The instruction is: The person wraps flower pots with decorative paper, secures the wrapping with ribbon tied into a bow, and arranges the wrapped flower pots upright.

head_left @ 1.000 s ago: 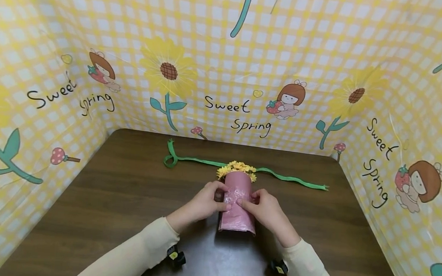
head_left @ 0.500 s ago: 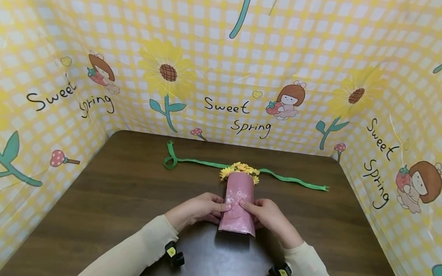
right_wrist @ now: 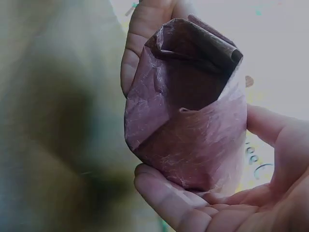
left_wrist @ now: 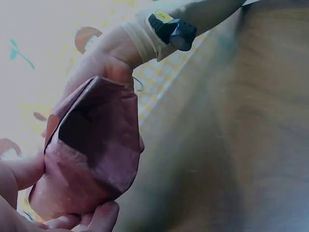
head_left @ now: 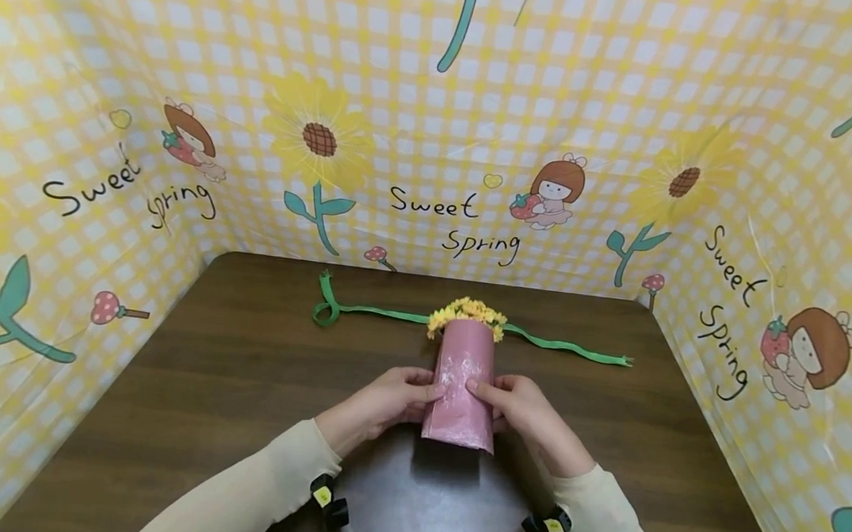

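Observation:
Pink wrapping paper is rolled into a tube around a bunch of yellow flowers, whose heads show at the far end. My left hand grips its left side, thumb on top and fingers beneath. On the right side my right hand grips it the same way, with the thumb on the front. Both wrist views look into the open near end of the paper, which is folded and dark inside. The flower stems are hidden. In the right wrist view the fingers support the paper from below.
A green ribbon lies across the back of the brown table, its middle behind the flowers and a loop at its left end. Yellow checked cloth walls stand on the left, right and back.
Both hands first slid down along the pink paper toward its near end. Since then the wrapped bouquet has been raised and shifted slightly right, with both hands still gripping it.

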{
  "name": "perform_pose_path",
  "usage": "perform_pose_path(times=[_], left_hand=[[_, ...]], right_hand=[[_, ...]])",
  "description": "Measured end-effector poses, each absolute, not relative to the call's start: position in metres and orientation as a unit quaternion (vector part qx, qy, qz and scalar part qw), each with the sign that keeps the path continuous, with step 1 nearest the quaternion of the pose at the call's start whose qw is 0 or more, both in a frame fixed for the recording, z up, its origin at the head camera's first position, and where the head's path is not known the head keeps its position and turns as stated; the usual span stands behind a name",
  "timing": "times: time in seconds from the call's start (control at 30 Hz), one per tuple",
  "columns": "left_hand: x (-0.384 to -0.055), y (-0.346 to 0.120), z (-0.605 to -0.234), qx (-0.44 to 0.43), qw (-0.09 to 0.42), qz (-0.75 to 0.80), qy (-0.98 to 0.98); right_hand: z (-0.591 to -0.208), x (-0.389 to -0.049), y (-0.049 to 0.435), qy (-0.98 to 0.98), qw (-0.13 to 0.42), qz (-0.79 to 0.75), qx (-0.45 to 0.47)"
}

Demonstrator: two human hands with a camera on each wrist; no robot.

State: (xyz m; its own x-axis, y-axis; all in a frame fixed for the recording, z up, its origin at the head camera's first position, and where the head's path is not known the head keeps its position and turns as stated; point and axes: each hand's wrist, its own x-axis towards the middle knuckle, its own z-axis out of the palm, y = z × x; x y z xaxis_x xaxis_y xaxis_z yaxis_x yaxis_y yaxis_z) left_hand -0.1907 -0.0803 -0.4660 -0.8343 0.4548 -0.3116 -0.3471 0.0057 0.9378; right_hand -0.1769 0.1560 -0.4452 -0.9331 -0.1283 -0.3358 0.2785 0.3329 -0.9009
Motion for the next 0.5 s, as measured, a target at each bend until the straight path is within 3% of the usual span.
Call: perform_pose_path(times=[0.27, 0.5], left_hand=[[-0.232, -0.085, -0.424, 0.007, 0.211, 0.717, 0.664], [-0.283, -0.091, -0.432, -0.045, 0.189, 0.719, 0.667]], right_hand=[[-0.408, -0.227, 0.142, 0.79, 0.148, -0.595, 0.03], [-0.43, -0.281, 0.12, 0.743, 0.146, -0.651, 0.05]])
